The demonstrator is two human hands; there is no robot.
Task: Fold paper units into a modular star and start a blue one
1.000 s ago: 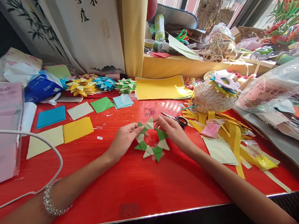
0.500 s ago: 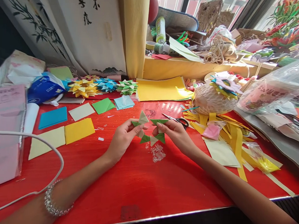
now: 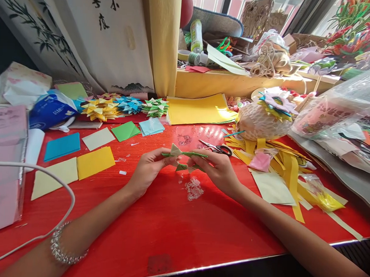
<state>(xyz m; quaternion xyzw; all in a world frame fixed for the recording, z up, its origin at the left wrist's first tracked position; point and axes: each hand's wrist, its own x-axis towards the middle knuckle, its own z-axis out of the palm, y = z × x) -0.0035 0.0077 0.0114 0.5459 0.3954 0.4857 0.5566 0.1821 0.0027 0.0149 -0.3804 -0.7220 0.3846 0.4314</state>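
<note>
Centre of frame: green-and-cream folded paper piece [image 3: 189,154], nearly edge-on, over red table [image 3: 181,232]. Left hand [image 3: 148,171] pinches its left side, right hand [image 3: 220,168] its right. Likely step: adjusting folded joints; next move calls for even pressure, steady alignment.

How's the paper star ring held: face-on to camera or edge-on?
Nearly edge-on: the paper star ring, pinched by left hand and right hand, shows thin green strips, its opening squeezed to a slit.
</note>
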